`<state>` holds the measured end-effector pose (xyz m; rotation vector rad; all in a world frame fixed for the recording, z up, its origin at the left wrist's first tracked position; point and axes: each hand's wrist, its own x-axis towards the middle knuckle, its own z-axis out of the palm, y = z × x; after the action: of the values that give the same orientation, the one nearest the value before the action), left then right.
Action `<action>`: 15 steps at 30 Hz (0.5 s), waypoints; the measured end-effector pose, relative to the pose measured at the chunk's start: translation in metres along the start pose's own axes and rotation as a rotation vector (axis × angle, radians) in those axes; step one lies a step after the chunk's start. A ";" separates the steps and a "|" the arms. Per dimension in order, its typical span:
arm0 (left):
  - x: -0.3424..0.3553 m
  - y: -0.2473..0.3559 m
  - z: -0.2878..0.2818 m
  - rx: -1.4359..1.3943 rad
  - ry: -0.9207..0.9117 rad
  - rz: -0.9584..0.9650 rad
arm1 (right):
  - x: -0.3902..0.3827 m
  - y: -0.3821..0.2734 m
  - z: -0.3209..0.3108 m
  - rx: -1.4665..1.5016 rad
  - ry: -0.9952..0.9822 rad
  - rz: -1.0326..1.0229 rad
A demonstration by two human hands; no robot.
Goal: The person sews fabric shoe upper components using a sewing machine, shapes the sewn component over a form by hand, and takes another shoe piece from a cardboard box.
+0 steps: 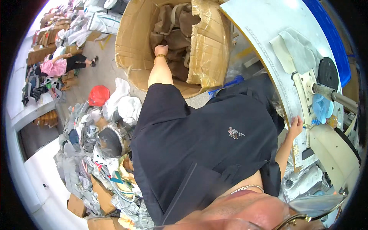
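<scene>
My left hand, with a gold-coloured band at its wrist, reaches into a large cardboard box. Its fingers are closed at the near left edge of a heap of brown fabric pieces and appear to grip one. Pale straps or strips lie among the brown pieces. My right hand rests on the edge of a white worktable, its fingers stretched out beside a sewing machine. No object shows in it. A light grey fabric piece lies on the worktable.
A black roll and a light blue object are by the machine. A blue bin stands beyond the worktable. Fabric scraps, white bags and a red bag pile up at left. Another person is farther off.
</scene>
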<state>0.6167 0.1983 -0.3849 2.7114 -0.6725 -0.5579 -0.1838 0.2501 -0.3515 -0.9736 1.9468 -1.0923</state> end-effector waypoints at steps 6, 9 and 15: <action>0.027 0.016 0.008 0.083 0.145 0.238 | -0.036 0.012 -0.056 0.024 0.137 0.149; 0.053 0.040 0.006 0.175 0.162 0.392 | -0.056 0.033 -0.084 -0.006 0.242 0.199; 0.111 0.067 0.032 0.567 -0.152 0.487 | -0.147 0.093 -0.123 -0.130 0.377 0.297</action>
<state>0.6677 0.0810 -0.4212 2.8293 -1.6924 -0.5036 -0.2412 0.4551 -0.3545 -0.5412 2.3999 -1.0399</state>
